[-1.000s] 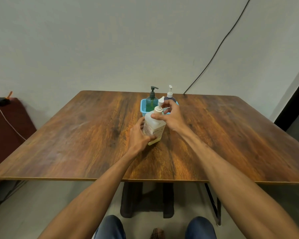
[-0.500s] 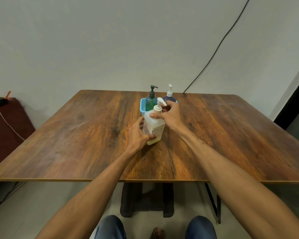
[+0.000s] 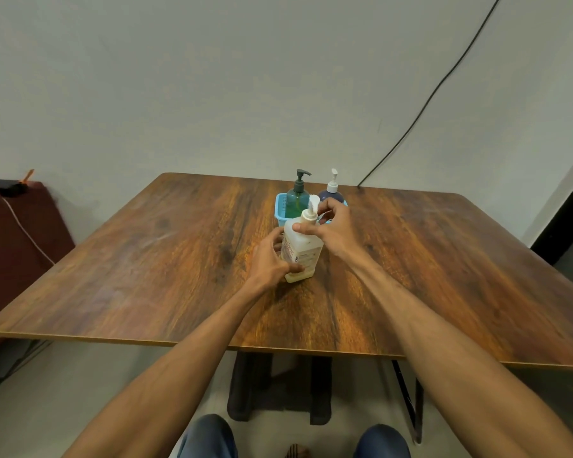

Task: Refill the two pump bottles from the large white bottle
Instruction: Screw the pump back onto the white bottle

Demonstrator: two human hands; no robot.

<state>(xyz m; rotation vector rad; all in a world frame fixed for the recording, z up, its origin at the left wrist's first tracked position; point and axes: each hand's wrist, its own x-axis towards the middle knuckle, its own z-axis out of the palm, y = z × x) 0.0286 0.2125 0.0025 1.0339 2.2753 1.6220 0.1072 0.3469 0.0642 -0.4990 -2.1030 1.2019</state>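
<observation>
The large white bottle [image 3: 301, 256] stands upright on the wooden table [image 3: 166, 259], near its middle. My left hand [image 3: 268, 262] grips the bottle's lower body from the left. My right hand [image 3: 332, 223] is closed around the white pump top [image 3: 311, 210] at the bottle's neck. Just behind, a green pump bottle [image 3: 295, 200] with a dark pump and a dark blue pump bottle [image 3: 332, 190] with a white pump stand in a small blue basket [image 3: 281, 209].
A black cable [image 3: 420, 109] runs down the wall to the table's back edge. A dark red piece of furniture [image 3: 17, 239] stands left of the table. My knees show below the table's near edge.
My right hand has shifted around the pump top, and the pump spout now points further back. The bottle stays in place under my left hand.
</observation>
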